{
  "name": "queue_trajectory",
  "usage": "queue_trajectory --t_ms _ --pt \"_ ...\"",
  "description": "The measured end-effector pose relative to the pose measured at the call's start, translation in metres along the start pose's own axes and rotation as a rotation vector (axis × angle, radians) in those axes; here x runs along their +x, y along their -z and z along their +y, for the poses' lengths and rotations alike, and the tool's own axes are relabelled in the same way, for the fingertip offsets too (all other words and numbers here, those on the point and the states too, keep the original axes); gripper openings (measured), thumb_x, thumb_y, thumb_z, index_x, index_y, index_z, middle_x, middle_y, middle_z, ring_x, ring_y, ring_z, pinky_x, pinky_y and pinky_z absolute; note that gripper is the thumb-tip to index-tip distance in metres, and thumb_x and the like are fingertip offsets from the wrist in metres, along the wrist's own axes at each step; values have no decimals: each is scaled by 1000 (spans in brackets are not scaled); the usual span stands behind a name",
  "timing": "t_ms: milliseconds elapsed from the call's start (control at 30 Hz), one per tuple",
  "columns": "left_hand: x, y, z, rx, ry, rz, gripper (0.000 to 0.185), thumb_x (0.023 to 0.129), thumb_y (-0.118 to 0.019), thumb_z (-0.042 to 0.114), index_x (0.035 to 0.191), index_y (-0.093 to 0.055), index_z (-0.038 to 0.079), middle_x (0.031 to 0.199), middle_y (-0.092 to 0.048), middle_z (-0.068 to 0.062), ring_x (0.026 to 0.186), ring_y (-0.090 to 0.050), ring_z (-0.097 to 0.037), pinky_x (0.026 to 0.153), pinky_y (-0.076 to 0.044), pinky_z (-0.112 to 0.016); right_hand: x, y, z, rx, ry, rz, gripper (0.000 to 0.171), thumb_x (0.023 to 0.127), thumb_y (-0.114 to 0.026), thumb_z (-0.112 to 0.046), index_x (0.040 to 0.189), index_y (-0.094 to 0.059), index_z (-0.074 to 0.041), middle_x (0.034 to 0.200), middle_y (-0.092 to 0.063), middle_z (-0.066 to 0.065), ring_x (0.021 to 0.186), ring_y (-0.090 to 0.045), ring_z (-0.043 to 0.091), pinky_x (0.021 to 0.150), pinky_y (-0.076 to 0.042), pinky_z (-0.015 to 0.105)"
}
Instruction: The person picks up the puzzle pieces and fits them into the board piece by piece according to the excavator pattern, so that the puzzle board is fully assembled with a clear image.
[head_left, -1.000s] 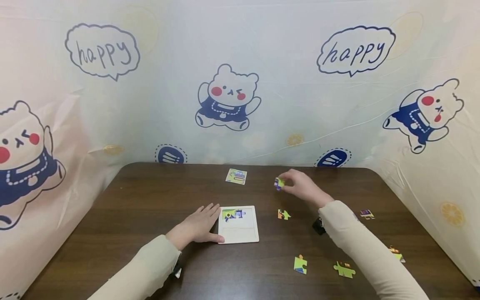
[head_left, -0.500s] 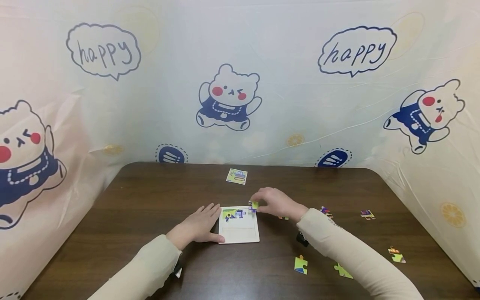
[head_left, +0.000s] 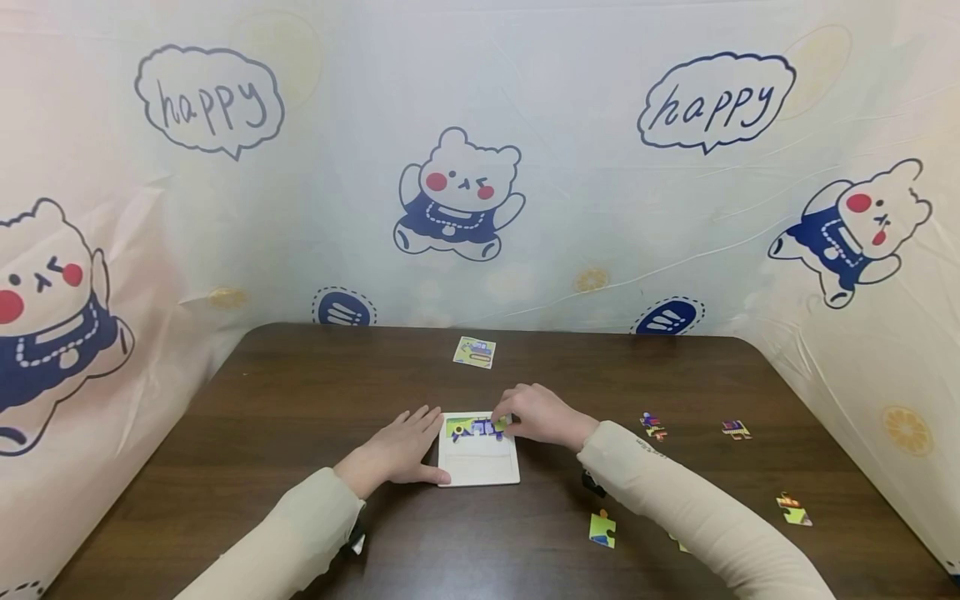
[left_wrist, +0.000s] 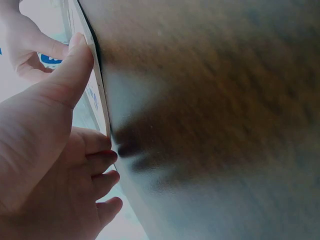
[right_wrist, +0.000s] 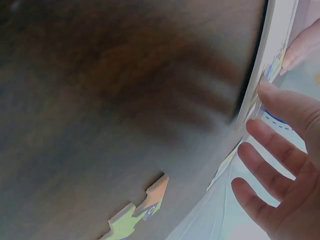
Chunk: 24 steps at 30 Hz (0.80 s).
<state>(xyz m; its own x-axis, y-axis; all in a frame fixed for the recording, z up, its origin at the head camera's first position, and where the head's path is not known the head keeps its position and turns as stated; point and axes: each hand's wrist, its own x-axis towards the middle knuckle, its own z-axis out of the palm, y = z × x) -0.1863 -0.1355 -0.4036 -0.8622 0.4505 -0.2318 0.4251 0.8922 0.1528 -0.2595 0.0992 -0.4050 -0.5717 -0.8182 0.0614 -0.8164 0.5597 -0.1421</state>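
A white puzzle tray (head_left: 480,471) lies on the table, with joined green and purple jigsaw pieces (head_left: 471,428) along its far side. My left hand (head_left: 397,450) rests against the tray's left edge, fingers extended, thumb at its near corner. At the far right corner, my right hand (head_left: 542,415) pinches a green and purple jigsaw piece (head_left: 501,425) down in the tray beside the joined row. Its thumb (right_wrist: 280,102) and fingertips hide part of that piece. In the right wrist view, a green and orange jigsaw piece (right_wrist: 136,214) lies on the table near this hand.
A small picture card (head_left: 474,352) lies beyond the tray. Loose jigsaw pieces are spread to the right, among them a purple one (head_left: 652,426), a striped one (head_left: 737,430), an orange and green one (head_left: 792,509) and a green one (head_left: 602,529). My right sleeve partly covers another (head_left: 678,543).
My right hand has carried the green and purple jigsaw piece leftward and toward me, from the far table down into the tray's far right corner. My left hand has stayed at the tray.
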Motion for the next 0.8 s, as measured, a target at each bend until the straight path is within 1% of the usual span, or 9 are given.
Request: queue_trajectory --t_ms 267,467,633,800 --pt "1 0 -1 2 -4 -1 91 79 -61 57 139 -33 -6 145 -29 -19 134 -22 -33 107 -19 -46 0 0 -4 -6 -10 10 20 78 -75 -14 97 -74 -14 92 -66 -2 81 -56 12 69 -46 29" --pt "2 -1 -1 5 -10 -1 92 79 -61 58 139 -33 -6 145 -29 -19 134 -22 -33 107 -19 -47 1 1 -8 11 -36 -16 19 78 -74 -14 97 -74 -12 92 -65 -1 81 -57 12 67 -47 28" --pt "2 -2 -1 0 -5 -1 92 78 -62 58 139 -34 -5 145 -29 -19 134 -23 -33 107 -19 -46 2 1 -8 27 -50 -33 19 78 -75 -15 97 -74 -12 93 -65 0 81 -59 13 68 -48 27" --pt "1 -1 -1 2 -2 2 92 78 -62 57 138 -34 -6 144 -30 -19 134 -23 -33 107 -19 -47 1 2 -10 34 -71 -39 22 78 -75 -17 100 -74 -14 95 -64 0 82 -57 12 71 -48 28"
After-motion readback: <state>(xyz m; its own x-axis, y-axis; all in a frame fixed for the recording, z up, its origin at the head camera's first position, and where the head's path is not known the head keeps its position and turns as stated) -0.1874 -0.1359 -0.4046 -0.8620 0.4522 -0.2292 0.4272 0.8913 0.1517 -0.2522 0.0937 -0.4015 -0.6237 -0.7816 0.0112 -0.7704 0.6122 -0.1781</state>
